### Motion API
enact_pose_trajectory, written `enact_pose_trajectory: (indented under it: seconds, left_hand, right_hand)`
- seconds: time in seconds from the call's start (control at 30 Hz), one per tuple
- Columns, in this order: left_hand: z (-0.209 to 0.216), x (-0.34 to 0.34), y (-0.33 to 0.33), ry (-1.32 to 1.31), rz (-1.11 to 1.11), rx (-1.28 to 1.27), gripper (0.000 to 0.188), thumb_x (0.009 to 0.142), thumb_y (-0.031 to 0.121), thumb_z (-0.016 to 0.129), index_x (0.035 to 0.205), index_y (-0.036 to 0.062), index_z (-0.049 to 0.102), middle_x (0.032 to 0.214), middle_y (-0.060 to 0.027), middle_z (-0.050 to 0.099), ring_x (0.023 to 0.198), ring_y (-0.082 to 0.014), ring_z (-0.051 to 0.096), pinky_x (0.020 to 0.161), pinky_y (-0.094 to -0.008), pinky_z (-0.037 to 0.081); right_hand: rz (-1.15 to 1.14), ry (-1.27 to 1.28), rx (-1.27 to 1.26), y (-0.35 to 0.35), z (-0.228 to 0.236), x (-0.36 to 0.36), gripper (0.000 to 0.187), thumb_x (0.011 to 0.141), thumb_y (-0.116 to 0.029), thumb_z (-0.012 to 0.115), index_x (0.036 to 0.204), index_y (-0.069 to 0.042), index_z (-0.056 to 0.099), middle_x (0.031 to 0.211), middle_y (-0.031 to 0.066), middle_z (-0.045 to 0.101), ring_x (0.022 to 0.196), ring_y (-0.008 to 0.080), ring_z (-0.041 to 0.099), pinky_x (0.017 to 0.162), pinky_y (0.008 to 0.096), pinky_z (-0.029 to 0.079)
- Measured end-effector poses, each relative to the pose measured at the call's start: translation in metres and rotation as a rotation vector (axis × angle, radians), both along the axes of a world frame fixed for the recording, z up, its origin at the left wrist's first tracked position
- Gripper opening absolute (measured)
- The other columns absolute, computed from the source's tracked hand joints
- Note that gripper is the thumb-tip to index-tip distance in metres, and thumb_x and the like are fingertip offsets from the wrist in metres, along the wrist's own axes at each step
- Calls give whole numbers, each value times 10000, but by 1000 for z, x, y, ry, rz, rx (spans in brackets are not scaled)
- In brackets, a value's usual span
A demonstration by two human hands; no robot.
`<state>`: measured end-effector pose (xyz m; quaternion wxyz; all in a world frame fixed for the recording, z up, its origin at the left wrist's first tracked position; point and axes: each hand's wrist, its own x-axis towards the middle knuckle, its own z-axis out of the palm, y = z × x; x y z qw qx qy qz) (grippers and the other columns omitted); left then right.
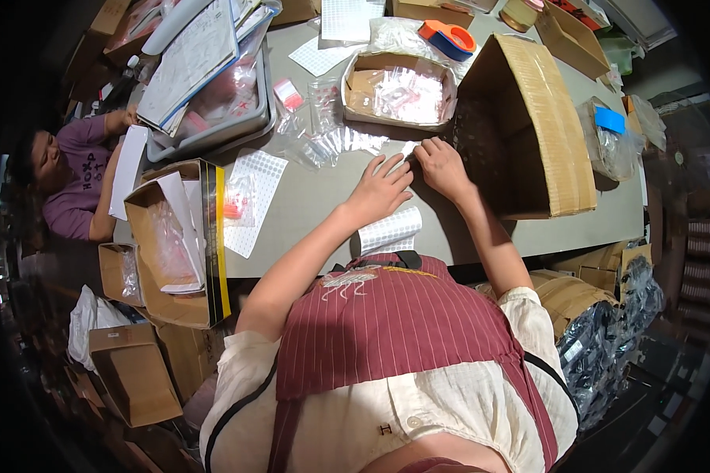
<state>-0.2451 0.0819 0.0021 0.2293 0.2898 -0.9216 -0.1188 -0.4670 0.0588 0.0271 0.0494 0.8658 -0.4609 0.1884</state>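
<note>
My left hand lies palm down on the grey table, its fingers stretched out and a little apart. Just to its right, my right hand has its fingers curled and pressed together at the tabletop; what they pinch, if anything, is too small to tell. Beyond my fingertips lies a row of small clear plastic bags. A curled sheet of round stickers rests between my left hand and my apron. Directly ahead stands an open carton holding many small clear packets with pink marks.
A large cardboard box lies on its side to the right. Left are a grey bin topped with papers, a sticker sheet and an open box. An orange and blue tape dispenser sits behind. Another person is at far left.
</note>
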Motion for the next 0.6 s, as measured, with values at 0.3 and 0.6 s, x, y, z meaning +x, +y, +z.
enact_pose_trajectory:
  seconds: [0.3,0.6]
  left_hand:
    - [5,2,-19,49,304,-70,433,937,202,679,1330,28,626,1439,-182,581,1430,-336,455,1202,-548,251]
    - [1,10,7,-17,104,5,462,984,205,634,1393,0,577,1498,-162,550,1438,-320,451,1207,-517,257]
  right_hand:
    - [-118,43,170,27,11,1,87,800,-74,656,860,-50,714,815,116,684,858,308,669,810,400,507]
    - [-358,-497,706,33,21,4,276,853,-152,751,1098,-26,766,1009,208,752,918,367,739,805,427,576]
